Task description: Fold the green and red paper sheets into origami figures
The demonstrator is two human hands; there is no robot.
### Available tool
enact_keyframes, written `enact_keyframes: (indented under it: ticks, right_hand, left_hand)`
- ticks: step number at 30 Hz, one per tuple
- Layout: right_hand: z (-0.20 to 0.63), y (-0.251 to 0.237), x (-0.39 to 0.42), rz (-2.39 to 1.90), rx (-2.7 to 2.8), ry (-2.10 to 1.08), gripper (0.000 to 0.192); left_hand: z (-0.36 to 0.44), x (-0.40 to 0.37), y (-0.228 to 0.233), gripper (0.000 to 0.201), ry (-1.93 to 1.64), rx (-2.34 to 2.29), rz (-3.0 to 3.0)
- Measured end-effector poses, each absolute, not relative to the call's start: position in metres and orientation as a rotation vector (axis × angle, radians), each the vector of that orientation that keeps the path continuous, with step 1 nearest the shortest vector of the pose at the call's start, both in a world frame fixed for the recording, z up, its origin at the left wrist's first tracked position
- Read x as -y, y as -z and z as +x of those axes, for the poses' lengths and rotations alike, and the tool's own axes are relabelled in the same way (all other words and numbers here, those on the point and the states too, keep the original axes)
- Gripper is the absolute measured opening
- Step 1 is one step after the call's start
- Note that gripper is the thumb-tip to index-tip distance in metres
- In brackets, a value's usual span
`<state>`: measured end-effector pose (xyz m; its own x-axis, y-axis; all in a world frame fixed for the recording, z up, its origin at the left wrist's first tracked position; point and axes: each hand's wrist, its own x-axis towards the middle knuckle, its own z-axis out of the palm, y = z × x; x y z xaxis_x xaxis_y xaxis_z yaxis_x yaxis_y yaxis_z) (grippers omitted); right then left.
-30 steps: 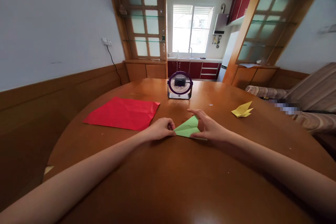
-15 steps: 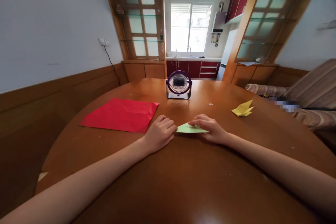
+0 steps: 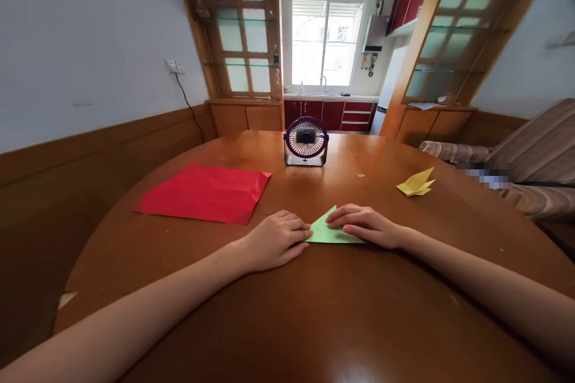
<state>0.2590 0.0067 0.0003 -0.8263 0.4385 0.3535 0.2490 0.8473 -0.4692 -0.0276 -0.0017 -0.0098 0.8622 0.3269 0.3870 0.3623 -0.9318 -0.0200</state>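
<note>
A folded piece of green paper (image 3: 326, 231) lies flat on the round wooden table (image 3: 314, 311) in front of me. My left hand (image 3: 274, 238) rests on the table at its left tip, fingertips pressing the paper's corner. My right hand (image 3: 366, 225) lies palm down over the paper's right part, fingers stretched along its upper edge and pressing it down.
A large red paper sheet (image 3: 204, 192) lies to the left. A small purple desk fan (image 3: 306, 142) stands at the table's far middle. A folded yellow paper figure (image 3: 416, 183) sits at the right. A striped sofa (image 3: 530, 161) is beyond the table's right edge.
One second ago my right hand held a raised green flap. That flap now lies folded flat, and both hands press the paper on the table.
</note>
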Motion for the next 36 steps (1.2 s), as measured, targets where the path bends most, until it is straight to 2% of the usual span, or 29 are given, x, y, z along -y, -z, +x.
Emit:
enact_keyframes:
  ticks: [9,23,31,36]
  right_hand:
    - [0.246,0.009,-0.011,-0.558,2.665,-0.463,0.039]
    - [0.245,-0.005,-0.006,-0.598,2.844,-0.416,0.053]
    - [0.235,-0.013,0.003,-0.553,2.9,-0.009,0.038]
    - [0.235,-0.025,0.0,-0.604,2.913,-0.16,0.032]
  left_hand:
    - [-0.027,-0.002,0.014,0.027,0.737,0.557,-2.995]
    - [-0.027,0.0,0.007,0.028,0.679,0.444,-2.766]
    - [-0.026,0.001,0.01,0.029,0.688,0.466,-2.744]
    - [-0.025,0.003,0.013,0.016,0.853,0.669,-2.88]
